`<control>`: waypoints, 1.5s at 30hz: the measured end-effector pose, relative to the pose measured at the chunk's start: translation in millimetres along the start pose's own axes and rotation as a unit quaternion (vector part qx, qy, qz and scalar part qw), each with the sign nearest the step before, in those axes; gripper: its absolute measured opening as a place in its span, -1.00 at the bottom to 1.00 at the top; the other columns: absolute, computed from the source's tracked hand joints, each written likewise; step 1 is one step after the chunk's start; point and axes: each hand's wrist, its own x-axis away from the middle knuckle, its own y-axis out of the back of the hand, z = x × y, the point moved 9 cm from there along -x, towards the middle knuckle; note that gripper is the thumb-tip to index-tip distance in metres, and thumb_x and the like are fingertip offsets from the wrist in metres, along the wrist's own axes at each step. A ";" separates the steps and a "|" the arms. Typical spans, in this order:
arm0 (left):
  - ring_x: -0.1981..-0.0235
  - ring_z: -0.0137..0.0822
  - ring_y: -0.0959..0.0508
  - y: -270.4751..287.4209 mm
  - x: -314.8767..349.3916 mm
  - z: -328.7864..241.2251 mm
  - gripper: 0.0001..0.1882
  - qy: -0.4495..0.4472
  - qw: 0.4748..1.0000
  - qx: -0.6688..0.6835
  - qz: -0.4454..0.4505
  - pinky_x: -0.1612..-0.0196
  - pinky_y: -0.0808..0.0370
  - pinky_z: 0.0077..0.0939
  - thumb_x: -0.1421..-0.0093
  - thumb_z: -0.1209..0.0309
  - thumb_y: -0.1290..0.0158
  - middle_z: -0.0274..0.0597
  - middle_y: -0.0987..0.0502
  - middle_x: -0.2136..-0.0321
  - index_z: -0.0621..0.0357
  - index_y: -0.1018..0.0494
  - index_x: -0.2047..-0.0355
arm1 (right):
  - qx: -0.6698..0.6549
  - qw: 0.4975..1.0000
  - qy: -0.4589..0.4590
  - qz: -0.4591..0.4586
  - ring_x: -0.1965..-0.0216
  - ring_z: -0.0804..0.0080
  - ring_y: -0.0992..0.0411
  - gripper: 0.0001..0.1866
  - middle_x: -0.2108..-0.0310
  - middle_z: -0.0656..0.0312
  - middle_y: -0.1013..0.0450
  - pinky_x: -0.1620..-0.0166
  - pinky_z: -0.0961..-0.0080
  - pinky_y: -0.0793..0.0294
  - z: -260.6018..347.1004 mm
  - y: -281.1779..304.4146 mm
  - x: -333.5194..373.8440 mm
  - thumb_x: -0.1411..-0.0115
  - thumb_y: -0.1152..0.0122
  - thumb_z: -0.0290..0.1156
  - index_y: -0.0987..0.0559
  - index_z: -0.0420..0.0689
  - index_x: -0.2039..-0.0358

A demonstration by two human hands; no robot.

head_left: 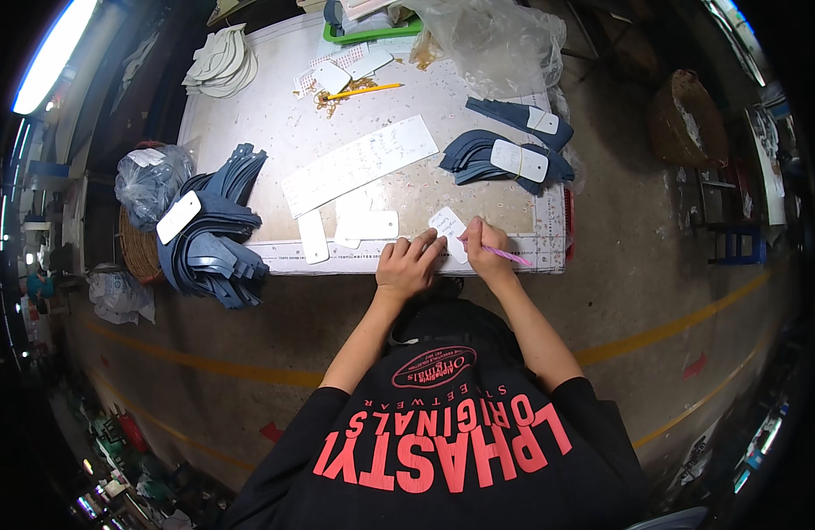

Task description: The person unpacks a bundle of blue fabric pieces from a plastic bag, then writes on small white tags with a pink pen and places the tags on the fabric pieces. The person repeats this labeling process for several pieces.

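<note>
At the table's near edge, my right hand grips a pink pen, its tip end over a small white tag with handwriting on it. My left hand lies flat beside the tag, fingers stretched out, the fingertips close to the tag's left edge. Left of that hand rest blank-looking white tags, and another tag lies further left. Beyond them a long white card with handwriting lies slantwise.
Blue fabric bundles with tags stand at the right and left edges. Further back lie a yellow pencil, rubber bands, cream fabric pieces, a green tray and a clear plastic bag.
</note>
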 end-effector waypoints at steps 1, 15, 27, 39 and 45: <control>0.29 -0.38 -0.54 -0.2 0.2 0.5 -0.49 0.002 1.000 0.005 0.000 0.20 -0.41 -0.42 -0.17 0.24 -0.23 -0.61 -0.67 -0.13 -0.35 -0.67 -0.17 | 0.001 1.000 -0.002 0.004 0.42 -0.14 -0.65 -0.62 0.50 -0.01 -0.63 0.31 0.03 -0.60 -0.1 -0.9 0.2 -0.60 -0.03 -0.36 -0.61 -0.18 0.40; 0.29 -0.39 -0.55 -1.7 1.0 0.0 -0.55 -0.007 1.000 -0.003 -0.003 0.21 -0.39 -0.41 -0.27 0.13 -0.23 -0.58 -0.68 -0.11 -0.35 -0.66 -0.18 | -0.008 1.000 -0.017 0.016 0.41 -0.14 -0.66 -0.60 0.48 -0.01 -0.64 0.30 0.02 -0.61 -0.7 -0.7 -0.4 -0.62 0.00 -0.31 -0.61 -0.18 0.38; 0.29 -0.39 -0.55 -0.9 0.8 0.3 -0.56 -0.006 1.000 0.000 -0.001 0.21 -0.39 -0.42 -0.29 0.12 -0.23 -0.58 -0.68 -0.10 -0.35 -0.66 -0.18 | 0.017 0.999 -0.004 0.051 0.40 -0.11 -0.66 -0.61 0.48 0.01 -0.64 0.30 0.04 -0.61 7.2 -4.9 1.0 -0.61 -0.02 -0.26 -0.63 -0.15 0.35; 0.28 -0.40 -0.55 -2.4 1.5 0.6 -0.56 -0.004 1.000 -0.001 0.002 0.21 -0.39 -0.42 -0.29 0.12 -0.23 -0.60 -0.67 -0.12 -0.36 -0.65 -0.18 | 0.007 0.998 0.038 0.045 0.44 -0.08 -0.63 -0.61 0.52 0.03 -0.59 0.33 0.06 -0.58 7.4 -6.3 3.5 -0.62 -0.02 -0.29 -0.62 -0.16 0.38; 0.26 -0.40 -0.55 -2.2 1.6 0.5 -0.55 -0.001 1.000 -0.004 0.002 0.19 -0.39 -0.43 -0.28 0.10 -0.25 -0.61 -0.66 -0.11 -0.38 -0.65 -0.19 | -0.001 0.998 0.031 0.050 0.44 -0.08 -0.64 -0.59 0.51 0.03 -0.59 0.33 0.07 -0.58 8.0 -7.0 3.9 -0.63 0.00 -0.28 -0.61 -0.15 0.39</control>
